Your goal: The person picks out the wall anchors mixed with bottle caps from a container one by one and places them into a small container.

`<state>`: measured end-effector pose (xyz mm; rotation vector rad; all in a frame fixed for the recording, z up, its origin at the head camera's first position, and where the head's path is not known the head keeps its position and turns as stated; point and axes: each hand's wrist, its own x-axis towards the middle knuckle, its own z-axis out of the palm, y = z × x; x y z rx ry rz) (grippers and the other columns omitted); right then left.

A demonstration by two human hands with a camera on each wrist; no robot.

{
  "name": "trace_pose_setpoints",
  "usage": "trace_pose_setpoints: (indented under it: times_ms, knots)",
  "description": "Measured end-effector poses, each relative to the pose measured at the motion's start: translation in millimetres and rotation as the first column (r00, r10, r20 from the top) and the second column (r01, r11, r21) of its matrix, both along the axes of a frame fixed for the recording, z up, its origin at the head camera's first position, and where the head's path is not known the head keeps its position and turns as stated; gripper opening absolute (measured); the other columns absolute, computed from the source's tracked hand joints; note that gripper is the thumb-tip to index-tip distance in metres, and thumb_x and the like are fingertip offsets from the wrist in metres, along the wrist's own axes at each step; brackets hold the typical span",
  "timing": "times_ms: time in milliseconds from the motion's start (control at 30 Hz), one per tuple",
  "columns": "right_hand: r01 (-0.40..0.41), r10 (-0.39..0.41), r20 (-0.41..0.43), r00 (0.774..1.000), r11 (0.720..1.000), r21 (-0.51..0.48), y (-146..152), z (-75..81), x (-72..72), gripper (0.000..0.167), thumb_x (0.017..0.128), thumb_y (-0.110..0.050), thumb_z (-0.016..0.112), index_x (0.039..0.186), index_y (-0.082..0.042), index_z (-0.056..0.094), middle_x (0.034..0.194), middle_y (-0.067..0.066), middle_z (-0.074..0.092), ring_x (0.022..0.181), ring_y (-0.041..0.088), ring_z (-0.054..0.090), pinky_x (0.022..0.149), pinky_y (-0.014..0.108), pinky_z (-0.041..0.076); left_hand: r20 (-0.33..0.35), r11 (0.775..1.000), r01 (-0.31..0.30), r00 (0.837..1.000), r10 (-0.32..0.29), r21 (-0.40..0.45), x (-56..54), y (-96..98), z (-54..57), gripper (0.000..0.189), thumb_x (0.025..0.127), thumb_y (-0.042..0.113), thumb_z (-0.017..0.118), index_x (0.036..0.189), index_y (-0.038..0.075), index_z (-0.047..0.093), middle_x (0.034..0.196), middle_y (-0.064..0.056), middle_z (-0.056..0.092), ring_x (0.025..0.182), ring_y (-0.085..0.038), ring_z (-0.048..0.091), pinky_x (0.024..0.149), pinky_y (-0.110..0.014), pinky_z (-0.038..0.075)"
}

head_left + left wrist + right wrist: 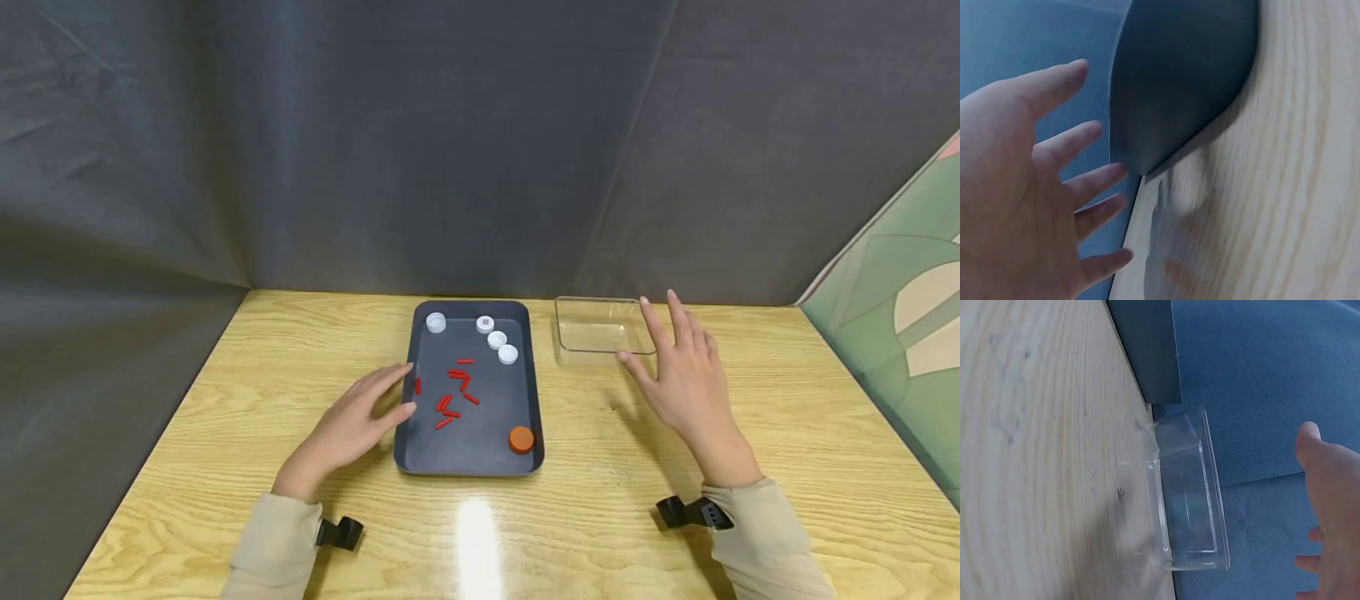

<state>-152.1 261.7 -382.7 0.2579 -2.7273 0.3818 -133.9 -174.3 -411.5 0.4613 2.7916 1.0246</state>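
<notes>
My left hand (351, 423) is at the left side of a dark grey tray (480, 463), fingers spread, fingertips right at its rim and nothing held. In the left wrist view the same hand (1041, 181) shows straight fingers beside the tray wall (1179, 75). Inside the tray lie several short red sticks (457, 373), several white round caps (436, 322) and one orange cap (521, 439). A clear plastic box (592, 337) stands to the tray's right. Over its right edge my right hand (686, 379) spreads its fingers and holds nothing; the right wrist view shows the box (1188, 494) beside it.
A light wooden table (600, 533) lies under everything. Dark grey cloth (450, 150) rises behind and on the left. On the right stands a green patterned panel (900, 317). Each wrist wears a black strapped device (341, 533).
</notes>
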Motion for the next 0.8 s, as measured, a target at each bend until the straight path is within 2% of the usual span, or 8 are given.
trace_pose_setpoints:
  times_ms: [133, 200, 300, 467, 667, 800]
  knots:
    - [-0.017, 0.018, 0.035, 0.999, 0.999, -0.041, -2.7, 1.2, 0.6, 0.073, 0.102, -0.045, 0.052, 0.16, -0.018, 0.016, 0.162, 0.022, 0.009, 0.138, 0.055, 0.023, 0.109, 0.069, 0.019, 0.127, 0.994, 0.047, 0.99, -0.06, 0.098, 0.1, -6.1, 0.2, 0.067, 0.098, 0.051, 0.056, 0.156, 0.028, 0.032, 0.16, -0.006, 0.029, 0.146, -0.036, 0.024, 0.11, -0.066, 0.023]
    - [-0.028, 0.031, 0.051, 0.998, 0.998, -0.059, -3.8, 1.2, 1.1, 0.072, 0.103, -0.045, 0.05, 0.16, -0.019, 0.016, 0.162, 0.023, 0.01, 0.138, 0.056, 0.022, 0.109, 0.069, 0.018, 0.163, 0.989, 0.058, 0.983, -0.08, 0.133, -1.1, -8.2, -0.8, 0.068, 0.098, 0.049, 0.058, 0.156, 0.027, 0.031, 0.16, -0.006, 0.029, 0.145, -0.036, 0.025, 0.111, -0.064, 0.024]
    - [-0.055, 0.058, 0.041, 0.997, 0.996, -0.069, -4.9, 0.4, 0.5, 0.07, 0.103, -0.043, 0.05, 0.16, -0.018, 0.017, 0.161, 0.024, 0.014, 0.138, 0.054, 0.022, 0.108, 0.069, 0.019, 0.188, 0.979, 0.08, 0.975, -0.115, 0.187, -4.7, -10.7, -3.4, 0.068, 0.098, 0.045, 0.06, 0.157, 0.026, 0.031, 0.16, -0.007, 0.028, 0.146, -0.035, 0.025, 0.112, -0.062, 0.024]
    - [-0.127, 0.128, -0.003, 0.992, 0.985, -0.115, -7.7, -1.4, -3.1, 0.066, 0.103, -0.038, 0.053, 0.158, -0.014, 0.025, 0.159, 0.023, 0.02, 0.141, 0.05, 0.021, 0.111, 0.067, 0.017, 0.216, 0.955, 0.114, 0.96, -0.177, 0.274, -18.2, -11.5, -6.5, 0.065, 0.098, 0.033, 0.063, 0.156, 0.024, 0.033, 0.16, -0.005, 0.026, 0.147, -0.032, 0.022, 0.112, -0.061, 0.024]
    - [-0.205, 0.203, -0.03, 0.979, 0.959, -0.194, -18.3, -0.8, -10.0, 0.062, 0.101, -0.031, 0.058, 0.154, -0.01, 0.034, 0.158, 0.021, 0.027, 0.144, 0.045, 0.02, 0.112, 0.065, 0.016, 0.251, 0.937, 0.128, 0.944, -0.215, 0.325, -30.6, -14.3, -9.0, 0.073, 0.092, 0.027, 0.072, 0.155, 0.022, 0.034, 0.161, -0.004, 0.024, 0.148, -0.031, 0.018, 0.113, -0.06, 0.022]
    - [-0.27, 0.259, -0.077, 0.963, 0.936, -0.224, -24.6, 0.6, -16.8, 0.058, 0.098, -0.023, 0.064, 0.149, -0.008, 0.043, 0.155, 0.019, 0.035, 0.143, 0.042, 0.026, 0.113, 0.062, 0.019, 0.252, 0.922, 0.149, 0.935, -0.249, 0.357, -36.0, -17.2, -9.6, 0.08, 0.089, 0.026, 0.076, 0.156, 0.02, 0.033, 0.161, -0.006, 0.025, 0.147, -0.031, 0.02, 0.112, -0.057, 0.027]
